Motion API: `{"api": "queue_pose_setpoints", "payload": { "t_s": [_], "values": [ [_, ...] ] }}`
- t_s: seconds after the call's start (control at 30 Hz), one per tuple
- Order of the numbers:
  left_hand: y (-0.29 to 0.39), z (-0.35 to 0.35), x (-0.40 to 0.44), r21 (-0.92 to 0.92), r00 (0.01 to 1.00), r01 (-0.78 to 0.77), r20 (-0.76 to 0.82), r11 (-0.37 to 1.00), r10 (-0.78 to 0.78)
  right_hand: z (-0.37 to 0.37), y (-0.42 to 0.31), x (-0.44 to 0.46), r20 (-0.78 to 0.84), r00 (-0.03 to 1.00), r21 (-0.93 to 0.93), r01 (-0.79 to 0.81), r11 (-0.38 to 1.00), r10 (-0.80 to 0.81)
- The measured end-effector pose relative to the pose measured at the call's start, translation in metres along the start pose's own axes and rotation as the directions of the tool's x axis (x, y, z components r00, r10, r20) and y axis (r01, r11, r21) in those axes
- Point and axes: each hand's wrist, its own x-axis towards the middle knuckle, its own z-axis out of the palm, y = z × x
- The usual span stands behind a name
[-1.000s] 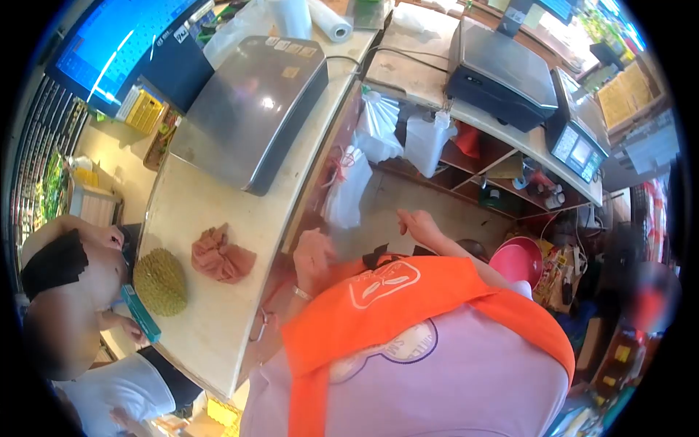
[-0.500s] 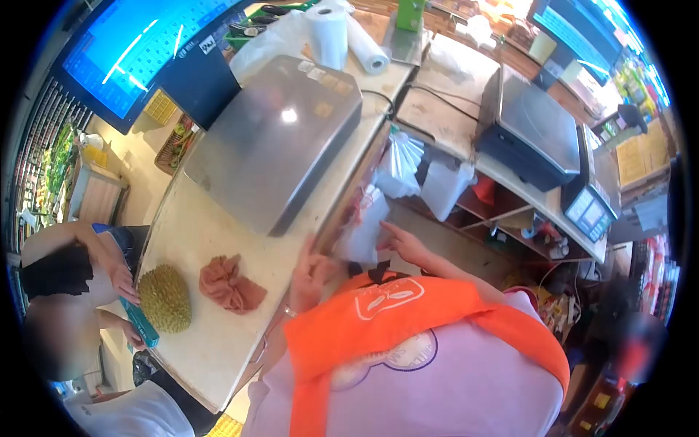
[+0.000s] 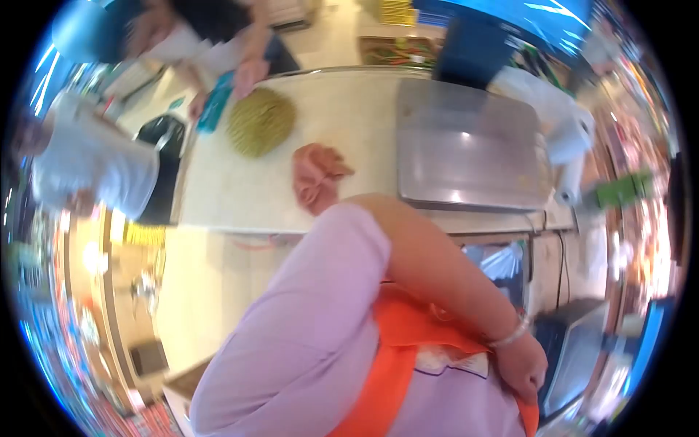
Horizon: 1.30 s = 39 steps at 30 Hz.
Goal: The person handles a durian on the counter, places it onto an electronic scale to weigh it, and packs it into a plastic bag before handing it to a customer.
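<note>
My left hand [image 3: 521,366], with a bracelet at its wrist, is across my body at the right. Its fingers are curled down beside the edge of the orange apron [image 3: 419,324]; whatever they hold, if anything, is hidden. My right hand is out of sight. Beyond my left forearm, a crumpled pinkish-brown cloth [image 3: 317,175] lies on the pale counter [image 3: 349,109]. A spiky green durian [image 3: 261,124] sits farther left on the same counter. Another person's hand [image 3: 251,76] is at its far side, by a teal box [image 3: 215,103].
A wide steel platform scale [image 3: 470,146] takes up the counter's right part, with plastic rolls [image 3: 571,156] beside it. A monitor [image 3: 473,51] stands behind. A second person in a white shirt [image 3: 95,156] is at the left. Another dark scale [image 3: 571,357] is at the lower right.
My view has swung left and turned. My left hand has gone from beside the white plastic bags to across my body; my right hand has left the view. The durian and cloth still lie on the counter.
</note>
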Motion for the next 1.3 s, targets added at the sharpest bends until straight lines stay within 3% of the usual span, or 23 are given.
{"api": "queue_pose_setpoints", "payload": {
  "t_s": [0.07,0.17,0.33,0.57,0.7,0.77,0.8,0.83,0.87,0.93,0.97,1.0,1.1,1.2,1.3],
  "values": [
    [-0.008,0.002,0.031,0.029,0.999,0.022,-0.027,0.999,-0.021,-0.014,-0.004,0.001,0.031,1.0,-0.029,-0.005,1.0,0.006],
    [-0.007,0.003,0.065,0.034,0.989,-0.068,-0.132,0.997,0.072,-0.034,-0.01,0.0,0.072,0.997,-0.068,0.01,0.998,-0.005],
    [-0.004,0.009,0.134,0.326,0.973,-0.204,-0.038,0.923,0.228,-0.056,-0.017,0.01,0.187,0.982,-0.111,0.059,0.992,-0.037],
    [-0.004,0.01,0.157,0.366,0.949,-0.236,-0.114,0.9,0.295,-0.065,-0.024,0.02,0.394,0.918,-0.119,0.108,0.987,-0.053],
    [0.01,-0.001,0.123,0.26,0.876,-0.315,-0.29,0.913,0.385,-0.047,-0.042,0.028,0.501,0.865,-0.095,0.062,0.994,-0.006],
    [0.02,-0.009,0.072,0.296,0.774,-0.342,-0.45,0.892,0.446,-0.026,-0.072,0.021,0.461,0.881,-0.135,-0.048,0.99,0.106],
    [0.023,-0.012,0.042,0.386,0.722,-0.267,-0.526,0.883,0.449,-0.015,-0.093,0.014,0.424,0.89,-0.155,-0.109,0.982,0.166],
    [0.017,-0.014,0.006,0.604,0.668,0.068,-0.619,0.794,0.413,-0.012,-0.097,0.019,0.419,0.904,-0.176,-0.008,0.984,0.082],
    [0.011,-0.017,-0.031,0.68,0.606,0.421,-0.703,0.601,0.372,-0.009,-0.101,0.023,0.41,0.912,-0.199,0.093,0.976,-0.003],
    [-0.004,0.002,-0.126,0.571,0.505,0.782,-0.815,0.248,0.284,-0.013,-0.079,0.046,0.506,0.765,-0.24,0.569,0.786,-0.399],
    [-0.036,0.017,-0.169,0.293,0.197,0.915,-0.925,0.279,0.323,-0.007,-0.103,0.046,0.572,0.785,-0.205,0.417,0.885,-0.238],
    [-0.021,0.035,-0.19,-0.007,-0.084,0.936,-0.975,0.352,0.205,-0.004,-0.119,0.048,0.584,0.776,-0.246,0.45,0.859,-0.239],
    [-0.04,0.076,-0.258,-0.366,-0.431,0.896,-0.856,0.252,0.285,0.01,-0.165,0.056,0.615,0.739,-0.29,0.536,0.793,-0.275],
    [-0.052,0.083,-0.3,-0.401,-0.425,0.905,-0.846,0.143,0.322,0.032,-0.221,0.079,0.648,0.577,-0.326,0.8,0.504,-0.497],
    [-0.063,0.075,-0.326,-0.425,-0.393,0.905,-0.842,-0.007,0.369,0.063,-0.258,0.128,0.649,0.611,-0.469,0.791,0.393,-0.454]
  ]
}}
